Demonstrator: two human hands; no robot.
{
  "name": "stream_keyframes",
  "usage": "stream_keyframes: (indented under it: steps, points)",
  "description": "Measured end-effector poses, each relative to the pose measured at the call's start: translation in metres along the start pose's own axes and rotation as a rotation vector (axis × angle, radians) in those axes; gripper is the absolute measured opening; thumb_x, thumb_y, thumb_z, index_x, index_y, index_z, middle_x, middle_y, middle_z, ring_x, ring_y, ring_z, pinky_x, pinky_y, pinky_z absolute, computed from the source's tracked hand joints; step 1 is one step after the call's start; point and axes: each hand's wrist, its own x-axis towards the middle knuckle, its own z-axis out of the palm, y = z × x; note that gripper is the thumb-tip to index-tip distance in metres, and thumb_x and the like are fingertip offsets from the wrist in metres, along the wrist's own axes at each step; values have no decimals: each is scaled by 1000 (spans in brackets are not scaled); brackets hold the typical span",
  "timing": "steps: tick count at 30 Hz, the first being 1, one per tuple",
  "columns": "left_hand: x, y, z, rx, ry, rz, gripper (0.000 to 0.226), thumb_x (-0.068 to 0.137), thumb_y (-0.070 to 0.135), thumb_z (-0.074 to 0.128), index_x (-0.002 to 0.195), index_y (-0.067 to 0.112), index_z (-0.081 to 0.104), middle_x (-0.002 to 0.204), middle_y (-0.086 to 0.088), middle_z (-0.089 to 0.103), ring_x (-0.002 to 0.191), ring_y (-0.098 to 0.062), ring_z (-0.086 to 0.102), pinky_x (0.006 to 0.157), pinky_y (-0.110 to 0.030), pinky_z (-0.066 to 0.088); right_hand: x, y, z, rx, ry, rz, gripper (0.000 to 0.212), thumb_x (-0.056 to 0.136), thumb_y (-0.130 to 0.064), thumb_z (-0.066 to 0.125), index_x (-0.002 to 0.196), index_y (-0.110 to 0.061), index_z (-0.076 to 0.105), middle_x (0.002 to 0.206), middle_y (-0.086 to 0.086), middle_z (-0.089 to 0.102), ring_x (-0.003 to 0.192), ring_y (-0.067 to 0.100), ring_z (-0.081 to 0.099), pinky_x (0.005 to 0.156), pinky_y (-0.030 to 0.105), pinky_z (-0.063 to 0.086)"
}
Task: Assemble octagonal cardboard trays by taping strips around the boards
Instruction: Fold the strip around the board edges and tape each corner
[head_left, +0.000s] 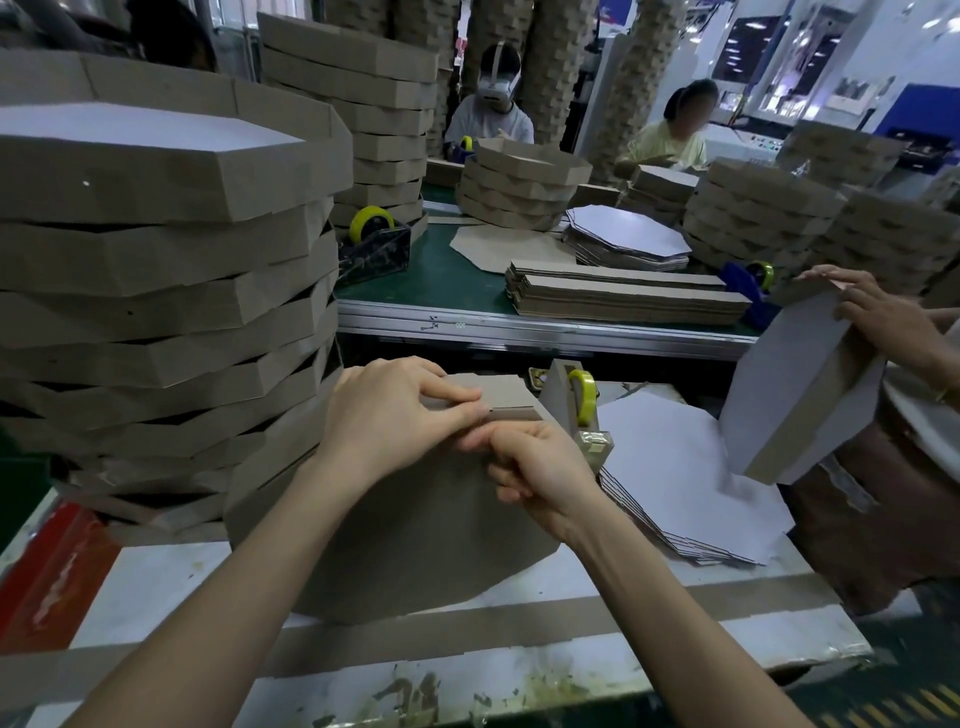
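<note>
A brown octagonal cardboard tray (415, 535) stands tilted on its edge on the white bench in front of me, its flat base facing me. My left hand (395, 415) grips its top rim, fingers curled over the side strip (509, 397). Right below that, my right hand (524, 462) pinches the tray's rim at the seam, fingertips meeting those of the left. A tape dispenser (576, 410) with a yellow-green roll stands just right of my hands. A long loose cardboard strip (467, 631) lies flat across the bench near me.
A tall stack of finished trays (156, 270) fills the left. White octagonal boards (675, 467) fan out to the right. A neighbour's hands (878, 306) hold another tray (789, 384). Across the green conveyor (441, 280) lie strip piles, boards, dispensers and more stacks, with two people seated.
</note>
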Motion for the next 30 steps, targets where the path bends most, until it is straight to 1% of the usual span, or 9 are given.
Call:
stream_keyframes:
  steps: [3, 6, 9, 15, 21, 24, 26, 28, 30]
  points:
    - [2, 0, 0, 19, 1, 24, 31, 78, 69, 59, 101, 53, 70, 120, 19, 65, 110, -10, 56, 87, -31, 36, -5, 23, 10, -216, -33, 65, 42, 85, -9, 47, 53, -20, 71, 80, 6, 77, 50, 2, 53, 41, 16, 35]
    - [-1, -3, 0, 98, -5, 73, 34, 80, 68, 57, 110, 54, 65, 123, 18, 63, 110, -12, 54, 85, -32, 32, -12, 27, 8, -56, -64, 28, 36, 77, -6, 45, 46, -17, 61, 68, 15, 72, 37, 8, 37, 40, 18, 33]
    - [-3, -8, 0, 146, -43, 92, 40, 80, 67, 55, 118, 57, 58, 130, 16, 59, 114, -13, 52, 90, -35, 34, -10, -2, -17, 129, -66, -173, 30, 67, -1, 41, 46, -16, 56, 53, 14, 61, 33, 10, 30, 38, 16, 30]
    - [-4, -7, -1, 226, -74, 112, 50, 82, 69, 50, 130, 54, 51, 131, 21, 56, 114, -12, 51, 90, -35, 34, 27, -46, -74, 125, 261, -343, 50, 82, 15, 31, 52, -15, 57, 55, 6, 58, 38, 8, 33, 40, 17, 32]
    - [2, -3, -5, 375, -149, 139, 71, 76, 78, 44, 142, 52, 35, 133, 24, 47, 115, -7, 47, 89, -32, 31, 96, -6, -140, -161, 539, 16, 32, 95, -2, 44, 87, -20, 69, 89, 3, 64, 74, 15, 54, 56, 25, 48]
    - [13, 1, -2, 436, -231, 163, 88, 72, 78, 54, 148, 51, 19, 127, 21, 42, 112, -7, 46, 84, -30, 33, 122, 35, -169, -202, 557, 279, 20, 98, -11, 46, 109, -11, 62, 95, 10, 56, 78, 22, 54, 59, 33, 55]
    - [16, 1, 3, 452, -260, 171, 94, 70, 80, 55, 149, 51, 12, 125, 20, 40, 111, -8, 47, 83, -29, 36, 134, 61, -186, -258, 544, 426, 26, 95, -8, 46, 115, 0, 60, 97, 15, 57, 86, 30, 60, 75, 46, 59]
    - [18, -2, 4, 454, -260, 165, 96, 68, 85, 50, 149, 52, 11, 123, 21, 40, 110, -6, 46, 81, -28, 35, 141, 79, -200, -386, 531, 524, 29, 93, -6, 51, 117, 7, 59, 108, 21, 61, 101, 39, 62, 92, 53, 54]
    - [19, -4, 2, 432, -262, 144, 94, 64, 93, 35, 147, 54, 14, 119, 23, 42, 98, -2, 43, 74, -26, 31, 146, 93, -210, -497, 530, 600, 29, 94, -11, 57, 117, 8, 57, 118, 24, 59, 109, 43, 58, 95, 55, 52]
